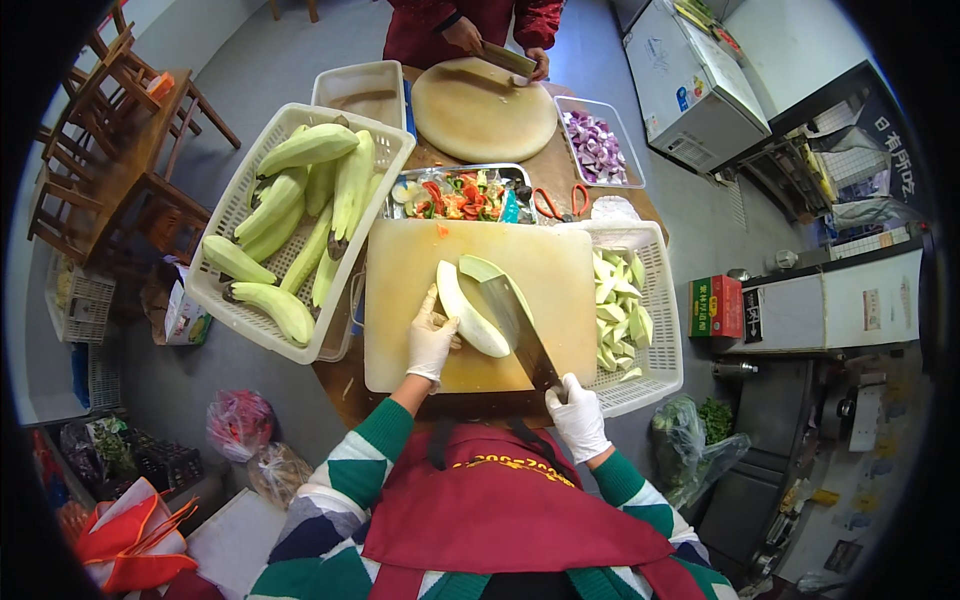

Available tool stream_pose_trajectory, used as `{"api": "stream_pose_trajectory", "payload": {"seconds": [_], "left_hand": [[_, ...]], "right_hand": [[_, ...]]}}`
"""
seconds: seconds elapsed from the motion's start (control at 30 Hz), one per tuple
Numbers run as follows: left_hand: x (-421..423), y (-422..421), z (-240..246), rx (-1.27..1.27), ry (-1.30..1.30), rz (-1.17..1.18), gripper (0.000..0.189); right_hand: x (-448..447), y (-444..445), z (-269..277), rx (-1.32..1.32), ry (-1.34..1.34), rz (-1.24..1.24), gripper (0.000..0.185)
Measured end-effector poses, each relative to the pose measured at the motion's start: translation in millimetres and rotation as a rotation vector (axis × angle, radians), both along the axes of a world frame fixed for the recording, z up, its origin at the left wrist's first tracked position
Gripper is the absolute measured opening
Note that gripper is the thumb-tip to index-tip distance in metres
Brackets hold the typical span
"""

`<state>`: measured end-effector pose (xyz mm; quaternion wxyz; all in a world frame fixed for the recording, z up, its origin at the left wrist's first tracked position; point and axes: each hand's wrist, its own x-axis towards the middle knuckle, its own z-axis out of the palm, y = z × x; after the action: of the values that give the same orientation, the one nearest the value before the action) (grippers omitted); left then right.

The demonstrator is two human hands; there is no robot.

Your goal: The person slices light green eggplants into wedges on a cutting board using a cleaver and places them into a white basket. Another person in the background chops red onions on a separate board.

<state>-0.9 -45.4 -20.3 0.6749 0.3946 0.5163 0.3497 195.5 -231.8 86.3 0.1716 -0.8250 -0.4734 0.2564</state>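
Observation:
My gloved right hand [579, 417] grips the handle of a cleaver [519, 330], whose blade lies between two pale green pieces on a rectangular cutting board [405, 300]. The nearer piece, a peeled eggplant-like vegetable half [466, 311], is beside my gloved left hand [433, 337], whose fingers touch or nearly touch its left edge; its hold is unclear. The other half [491, 271] lies behind the blade. Whole peeled vegetables [277, 202] fill a white plastic basket [251, 330] at the left. Cut chunks [619, 315] lie in another basket [667, 330] at the right.
Beyond the board are a metal tray of cut peppers [469, 196], red-handled scissors [561, 206] and a container of chopped purple onion [596, 146]. A co-worker's hands [465, 36] hold a cleaver over a round board [484, 112]. An empty-looking bin [360, 94] stands at back left.

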Motion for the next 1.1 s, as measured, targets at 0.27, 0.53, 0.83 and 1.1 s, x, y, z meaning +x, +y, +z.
{"api": "stream_pose_trajectory", "payload": {"seconds": [0.27,0.53,0.83,1.1], "left_hand": [[-1,-3,-8,0.070,0.084,0.023,0.081],[4,-8,-11,0.193,0.190,0.099,0.036],[-16,-2,18,0.494,0.539,0.034,0.021],[47,-2,35,1.109,0.517,-0.392,0.033]], "right_hand": [[-21,22,-19,0.012,-0.070,0.110,0.019],[-46,120,-41,0.018,-0.073,0.190,0.022],[-11,93,9,0.219,-0.015,0.104,0.020],[43,22,-4,0.190,-0.290,0.132,0.013]]}}
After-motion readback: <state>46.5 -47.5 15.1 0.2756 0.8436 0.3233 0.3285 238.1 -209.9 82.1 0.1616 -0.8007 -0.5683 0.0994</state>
